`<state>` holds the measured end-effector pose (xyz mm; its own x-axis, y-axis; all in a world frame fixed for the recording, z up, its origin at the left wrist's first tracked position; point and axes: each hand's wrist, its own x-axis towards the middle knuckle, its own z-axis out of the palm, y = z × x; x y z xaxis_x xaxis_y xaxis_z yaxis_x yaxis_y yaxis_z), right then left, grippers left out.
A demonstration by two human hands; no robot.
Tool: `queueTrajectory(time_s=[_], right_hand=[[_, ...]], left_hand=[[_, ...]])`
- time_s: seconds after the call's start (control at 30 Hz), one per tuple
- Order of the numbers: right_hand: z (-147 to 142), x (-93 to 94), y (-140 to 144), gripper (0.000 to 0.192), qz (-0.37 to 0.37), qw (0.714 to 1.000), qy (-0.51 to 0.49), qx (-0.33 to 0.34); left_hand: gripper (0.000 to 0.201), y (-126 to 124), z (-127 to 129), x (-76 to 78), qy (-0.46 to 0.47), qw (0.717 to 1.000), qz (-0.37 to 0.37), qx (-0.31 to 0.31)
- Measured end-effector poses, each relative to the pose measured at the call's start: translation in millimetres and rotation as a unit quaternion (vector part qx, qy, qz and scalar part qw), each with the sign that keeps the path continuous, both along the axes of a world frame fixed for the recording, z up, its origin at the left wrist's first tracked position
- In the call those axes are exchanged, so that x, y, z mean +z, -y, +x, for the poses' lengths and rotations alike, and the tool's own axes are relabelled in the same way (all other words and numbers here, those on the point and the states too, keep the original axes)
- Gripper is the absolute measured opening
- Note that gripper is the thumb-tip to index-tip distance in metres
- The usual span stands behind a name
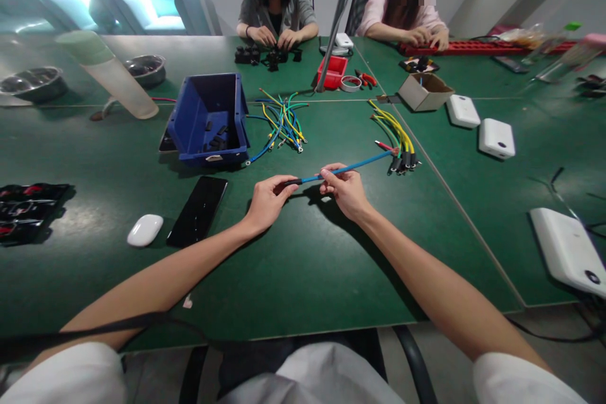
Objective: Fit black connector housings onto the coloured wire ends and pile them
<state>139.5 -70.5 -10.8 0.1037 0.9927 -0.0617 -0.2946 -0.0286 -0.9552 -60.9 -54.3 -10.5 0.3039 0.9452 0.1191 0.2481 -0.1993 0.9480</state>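
A blue wire (364,163) is stretched between my two hands above the green table. My left hand (269,199) pinches its left end, where a black sleeve (292,182) covers it. Further along, my right hand (345,189) grips the blue wire between thumb and fingers, and the free end points right. Beyond that end lies a bundle of yellow and green wires (402,136) with black sleeves and metal terminals. A loose pile of blue, yellow and green wires (283,118) rests ahead of my left hand, beside a blue bin (243,123) holding several small black sleeves.
A black phone (197,211) and a white case (145,230) lie left of my left hand. Farther off stand a bottle (111,76), a red box (332,69) and a cardboard box (423,93). White devices (568,249) sit rightward. Two people work across the table.
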Motion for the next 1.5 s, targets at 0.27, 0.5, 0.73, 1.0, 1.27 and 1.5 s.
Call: queueTrajectory(time_s=[0.27, 0.5, 0.73, 1.0, 1.27, 1.5], right_hand=[[1.4, -1.5, -0.1, 0.029, 0.007, 1.000, 0.003, 0.011], [2.8, 0.5, 0.4, 0.032, -0.012, 1.000, 0.011, 0.020], [4.1, 1.0, -0.3, 0.031, -0.018, 0.999, -0.007, 0.028], [0.8, 0.4, 1.9, 0.031, -0.011, 1.000, 0.004, 0.003], [4.1, 2.6, 1.4, 0.030, -0.026, 0.999, -0.015, 0.020], [5.2, 3.7, 1.3, 0.031, -0.018, 0.999, -0.008, 0.035]], left_hand=[[0.032, -0.7, -1.1, -2.1, 0.003, 1.000, 0.000, -0.010], [0.030, -1.2, -0.8, -1.1, -0.017, 1.000, 0.022, -0.010], [0.032, 1.0, 0.2, 1.9, -0.001, 1.000, 0.001, -0.014], [0.033, 2.1, 0.9, 1.2, 0.052, 0.999, -0.005, 0.002], [0.030, 3.0, 1.0, 2.9, 0.042, 0.999, -0.032, 0.000], [0.031, 3.1, 0.0, 4.1, 0.042, 0.998, -0.042, 0.001]])
